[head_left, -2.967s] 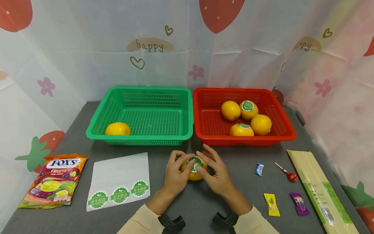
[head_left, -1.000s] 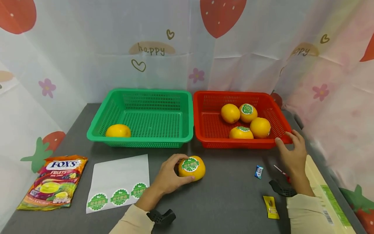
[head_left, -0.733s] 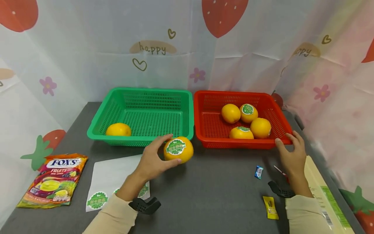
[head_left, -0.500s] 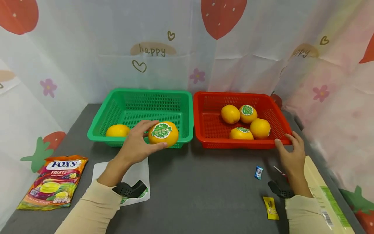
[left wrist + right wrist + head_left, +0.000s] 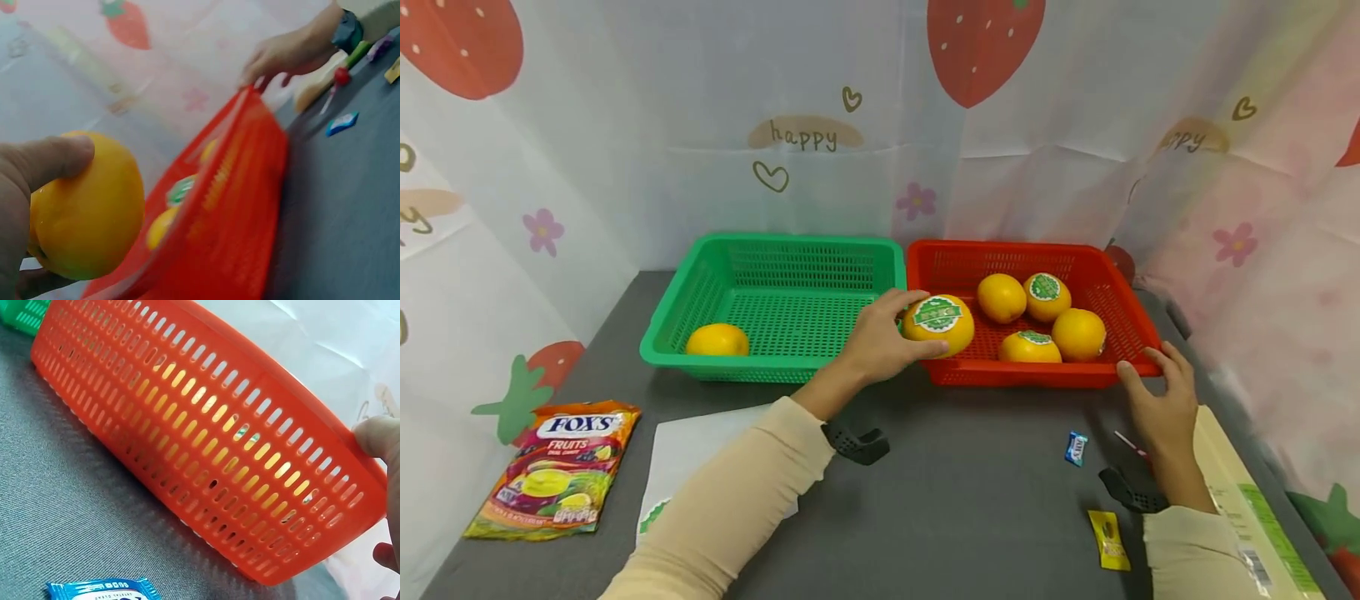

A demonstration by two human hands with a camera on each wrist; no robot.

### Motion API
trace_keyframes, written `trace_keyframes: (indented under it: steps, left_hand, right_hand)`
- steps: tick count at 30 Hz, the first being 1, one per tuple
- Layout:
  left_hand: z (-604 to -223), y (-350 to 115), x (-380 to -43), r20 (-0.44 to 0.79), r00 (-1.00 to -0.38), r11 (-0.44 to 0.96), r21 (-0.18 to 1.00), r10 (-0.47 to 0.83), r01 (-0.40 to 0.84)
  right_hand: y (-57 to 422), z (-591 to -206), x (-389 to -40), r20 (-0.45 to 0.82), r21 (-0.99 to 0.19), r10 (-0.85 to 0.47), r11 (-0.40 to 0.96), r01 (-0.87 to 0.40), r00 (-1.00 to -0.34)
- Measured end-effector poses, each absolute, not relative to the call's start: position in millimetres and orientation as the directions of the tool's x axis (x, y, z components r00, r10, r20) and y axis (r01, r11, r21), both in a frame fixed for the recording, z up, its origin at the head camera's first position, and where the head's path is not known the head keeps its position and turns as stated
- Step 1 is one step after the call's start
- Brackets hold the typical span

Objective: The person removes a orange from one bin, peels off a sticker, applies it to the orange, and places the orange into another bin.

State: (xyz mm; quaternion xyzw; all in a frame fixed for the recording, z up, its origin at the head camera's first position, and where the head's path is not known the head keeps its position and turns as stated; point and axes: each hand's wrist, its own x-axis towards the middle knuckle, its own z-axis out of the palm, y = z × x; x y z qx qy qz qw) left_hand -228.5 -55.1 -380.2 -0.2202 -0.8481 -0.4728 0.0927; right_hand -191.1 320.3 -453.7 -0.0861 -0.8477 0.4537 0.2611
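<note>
My left hand (image 5: 883, 337) grips an orange (image 5: 953, 337) with a green-and-white sticker facing up, thumb in front and fingers behind. In the head view this orange appears over the left front part of the red basket (image 5: 1022, 373); the left wrist view shows it held up at the basket's rim. Several oranges (image 5: 1078, 335) lie inside the red basket, some showing the same sticker. At the basket's right front corner, my right hand (image 5: 1165, 400) holds the rim, thumb toward me and fingers over the edge. Beside it stands a green basket (image 5: 775, 375) holding one orange (image 5: 718, 340).
A white sticker sheet (image 5: 688, 450) lies partly under my left forearm, beside a candy bag (image 5: 557, 475). On the right are a blue candy (image 5: 1076, 448), a yellow candy (image 5: 1108, 540), a lollipop (image 5: 1131, 443) mostly hidden by my right arm, and a long beige pack (image 5: 1247, 508).
Both hands were on the orange at the table; the right then moved to the red basket's corner. The left lifted the orange, carried it toward the green basket, then right over the red one.
</note>
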Motion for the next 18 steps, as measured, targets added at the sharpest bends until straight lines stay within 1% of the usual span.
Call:
trace_keyframes:
  steps: [2, 4, 9, 14, 18]
  left_hand:
    - [-385.7, -37.3, -236.3, 0.345, -0.893, 0.496, 0.744, 0.289, 0.448]
    - [-390.8, -23.8, -242.6, 0.32, -0.904, 0.566, 0.706, 0.282, 0.426]
    - [-394.8, -4.7, -250.7, 0.215, -0.943, 0.75, 0.571, 0.254, 0.333]
    - [-392.5, 4.1, -253.7, 0.124, -0.951, 0.828, 0.469, 0.282, 0.307]
    - [-392.9, 3.8, -253.6, 0.089, -0.955, 0.835, 0.467, 0.285, 0.292]
  right_hand:
    - [320.5, -454.4, -191.3, 0.371, -0.816, 0.383, 0.569, -0.101, -0.846]
    - [319.6, -455.2, -191.7, 0.372, -0.821, 0.38, 0.56, -0.11, -0.847]
    - [317.5, -455.3, -192.1, 0.377, -0.82, 0.37, 0.559, -0.12, -0.849]
    - [319.7, -454.8, -191.5, 0.421, -0.808, 0.377, 0.569, -0.152, -0.825]
    - [321.1, -457.2, -191.0, 0.432, -0.805, 0.366, 0.568, -0.17, -0.824]
